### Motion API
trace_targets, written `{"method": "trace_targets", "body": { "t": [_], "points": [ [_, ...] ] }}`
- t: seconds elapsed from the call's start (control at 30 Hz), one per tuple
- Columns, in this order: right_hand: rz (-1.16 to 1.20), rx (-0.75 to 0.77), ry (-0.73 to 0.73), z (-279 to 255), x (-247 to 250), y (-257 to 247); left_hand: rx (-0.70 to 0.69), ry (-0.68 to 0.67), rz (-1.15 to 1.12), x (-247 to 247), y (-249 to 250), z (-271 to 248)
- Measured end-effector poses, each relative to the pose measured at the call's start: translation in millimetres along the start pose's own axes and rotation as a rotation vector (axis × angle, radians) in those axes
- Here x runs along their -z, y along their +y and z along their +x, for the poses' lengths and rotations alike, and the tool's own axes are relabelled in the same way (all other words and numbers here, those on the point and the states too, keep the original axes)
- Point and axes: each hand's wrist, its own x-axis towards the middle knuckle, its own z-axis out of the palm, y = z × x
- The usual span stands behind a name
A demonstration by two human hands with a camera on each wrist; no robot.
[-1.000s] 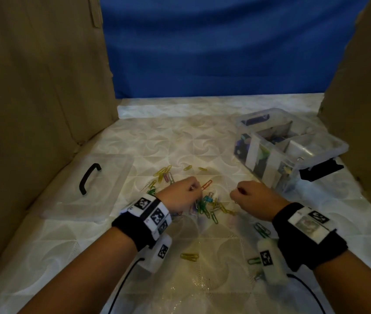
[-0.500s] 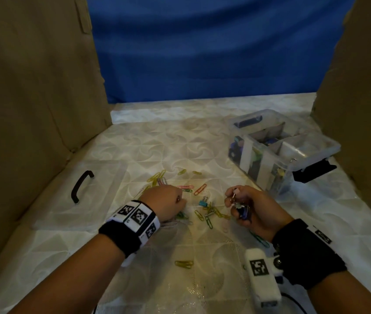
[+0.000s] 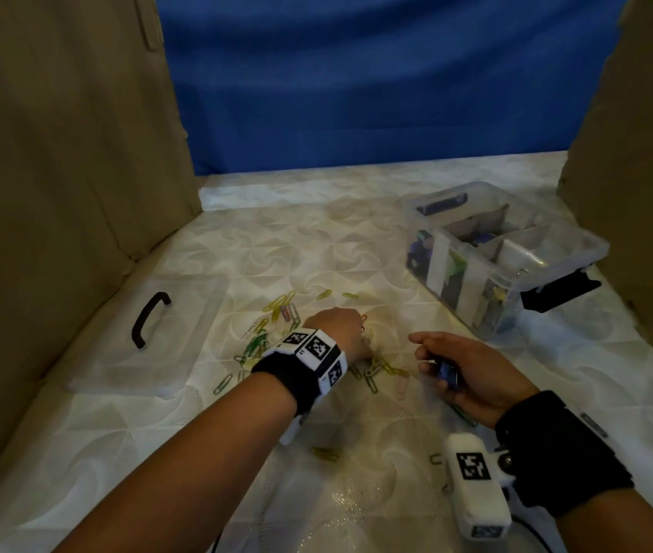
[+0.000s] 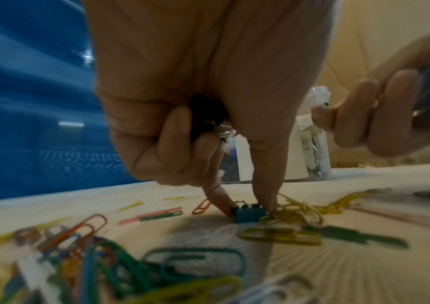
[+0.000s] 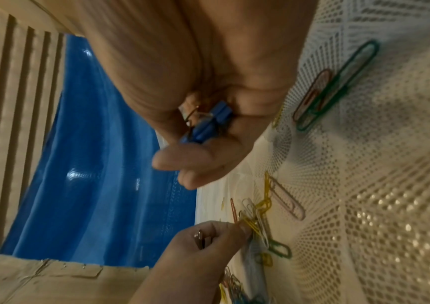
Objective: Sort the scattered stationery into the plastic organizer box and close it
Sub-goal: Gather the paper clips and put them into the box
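Note:
Coloured paper clips lie scattered over the white patterned table, more of them in a yellow tangle between my hands. My left hand reaches down among them; its thumb and forefinger pinch a small teal binder clip on the table, and a dark binder clip sits tucked in its curled fingers. My right hand lies palm up beside the pile, curled round blue binder clips. The clear plastic organizer box stands open at the right, its compartments partly filled.
The box's clear lid with a black handle lies flat at the left. Cardboard walls stand on both sides and a blue cloth hangs at the back. A black latch sticks out from the box's near end.
My right hand has turned palm up and drawn back with the blue binder clips in it. My left hand has shifted right into the pile and pinched the teal binder clip.

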Motion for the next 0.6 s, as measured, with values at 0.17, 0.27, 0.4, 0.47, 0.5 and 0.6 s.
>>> {"method": "trace_targets", "body": {
  "t": [0.17,0.27,0.4,0.47,0.5,0.6],
  "points": [
    [-0.045,-0.002,0.010,3.9,-8.4,0.7,-0.001,-0.073,0.013,-1.1,-1.2,-7.0],
    [-0.162,-0.010,-0.014,5.9,-19.3,-1.0,-0.031,-0.007,0.005,-2.2,-3.5,-23.3],
    [-0.312,0.026,-0.055,8.8,-33.3,1.0,0.008,0.089,-0.243,8.0,-27.6,-56.5],
    [-0.464,0.058,-0.079,9.0,-44.5,2.3,0.046,0.148,-0.375,14.8,-54.0,-77.9],
    [-0.569,0.087,-0.097,10.7,-51.7,3.5,0.078,0.182,-0.425,17.7,-68.0,-88.7],
    [-0.906,0.269,-0.180,19.7,-80.8,7.6,0.195,0.248,-0.517,19.5,-109.3,-115.2]
  ]
}}
